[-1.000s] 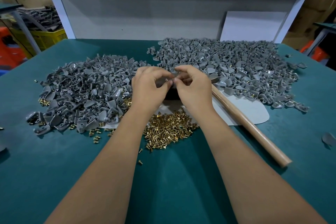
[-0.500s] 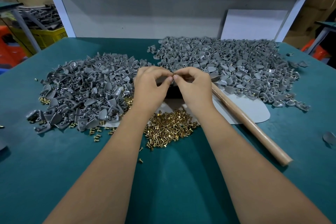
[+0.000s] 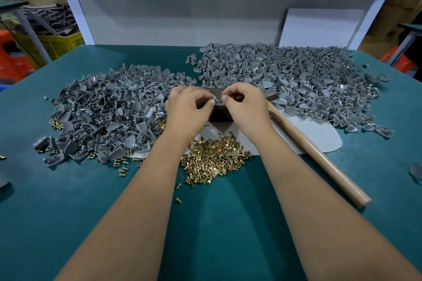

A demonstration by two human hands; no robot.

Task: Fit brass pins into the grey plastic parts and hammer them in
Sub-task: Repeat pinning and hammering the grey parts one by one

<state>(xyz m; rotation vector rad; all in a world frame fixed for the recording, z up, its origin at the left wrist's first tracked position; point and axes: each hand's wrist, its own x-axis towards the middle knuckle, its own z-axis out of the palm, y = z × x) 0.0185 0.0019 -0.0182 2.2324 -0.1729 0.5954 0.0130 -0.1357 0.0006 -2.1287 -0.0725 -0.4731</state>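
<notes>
From where I watch, the left heap of grey parts (image 3: 107, 112) spreads over the left half of the green bench (image 3: 217, 230), with a few brass pins at its near fringe. My left forearm runs up from the near edge, and the left hand (image 3: 188, 109) sits knuckles-up at mid-bench, fingers curled, thumb and forefinger pinching one side of a small grey part (image 3: 218, 99). That part is held between both hands just above a dark block (image 3: 221, 115). The right hand (image 3: 245, 106) mirrors the left, fingers curled, its fingertips pinching the part's other side; I cannot tell whether a pin is in them. The loose brass pins (image 3: 214, 159) lie between the forearms. The hammer (image 3: 317, 155) lies slanting toward the right near edge. The right heap of grey parts (image 3: 296, 80) covers the far right.
</notes>
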